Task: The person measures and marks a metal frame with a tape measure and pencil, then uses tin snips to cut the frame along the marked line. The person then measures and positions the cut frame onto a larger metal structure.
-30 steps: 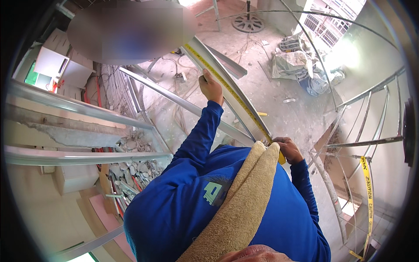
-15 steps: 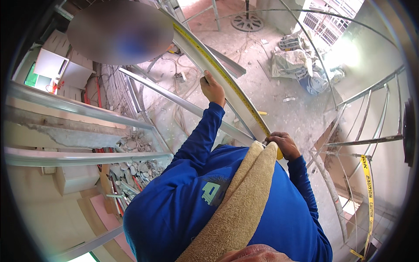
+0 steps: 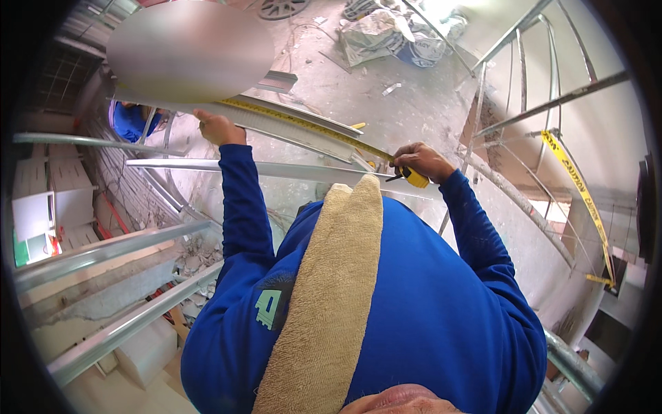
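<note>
A long light-grey metal channel (image 3: 276, 130) slants across in front of my chest. My left hand (image 3: 222, 129) grips its near edge, and the fingers are partly hidden. The yellow blade (image 3: 303, 125) of a tape measure runs along the channel; its far end passes behind a blurred patch. My right hand (image 3: 426, 161) is closed around the yellow tape measure case (image 3: 414, 177), just past the channel's right end. A tan towel (image 3: 324, 290) hangs down over my blue shirt.
Scaffold bars (image 3: 524, 96) with yellow caution tape (image 3: 576, 176) stand at right. Filled sacks (image 3: 386, 38) lie on the dusty floor ahead. Metal rails (image 3: 131, 252) cross at left above rubble (image 3: 196, 259). Another person's blue clothing (image 3: 131, 123) shows at far left.
My view has turned, so the channel and tape lie more level across it. My right hand has moved outward with the tape case, past the channel's end. My left hand remains on the channel.
</note>
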Available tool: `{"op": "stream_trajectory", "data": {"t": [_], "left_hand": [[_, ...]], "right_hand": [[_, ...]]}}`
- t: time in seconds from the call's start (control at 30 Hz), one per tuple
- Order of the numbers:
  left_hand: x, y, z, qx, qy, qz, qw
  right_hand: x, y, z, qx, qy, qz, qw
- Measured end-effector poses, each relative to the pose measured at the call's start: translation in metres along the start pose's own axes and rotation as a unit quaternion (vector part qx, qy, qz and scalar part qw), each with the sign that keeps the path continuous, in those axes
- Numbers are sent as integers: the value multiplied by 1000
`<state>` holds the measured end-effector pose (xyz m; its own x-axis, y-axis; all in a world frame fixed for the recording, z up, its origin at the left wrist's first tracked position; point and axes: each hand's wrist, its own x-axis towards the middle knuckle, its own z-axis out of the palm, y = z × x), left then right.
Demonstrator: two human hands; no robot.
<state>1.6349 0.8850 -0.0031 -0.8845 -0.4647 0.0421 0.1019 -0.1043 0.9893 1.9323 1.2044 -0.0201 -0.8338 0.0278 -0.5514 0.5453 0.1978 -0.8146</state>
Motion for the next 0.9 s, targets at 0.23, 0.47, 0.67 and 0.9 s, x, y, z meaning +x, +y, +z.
{"op": "stream_trajectory", "data": {"t": [0.23,0.47,0.67,0.9], "left_hand": [[-6,8,0,-66,2,-121,990],[1,-3,-3,-76,4,-116,990],[-6,5,-2,-69,14,-130,989],[-14,10,-1,-54,15,-136,989]], "right_hand": [[6,5,-5,-1,11,-7,1000],[3,6,-7,-36,5,-57,998],[5,10,-5,8,15,-14,1000],[2,12,-6,12,15,-7,1000]]}}
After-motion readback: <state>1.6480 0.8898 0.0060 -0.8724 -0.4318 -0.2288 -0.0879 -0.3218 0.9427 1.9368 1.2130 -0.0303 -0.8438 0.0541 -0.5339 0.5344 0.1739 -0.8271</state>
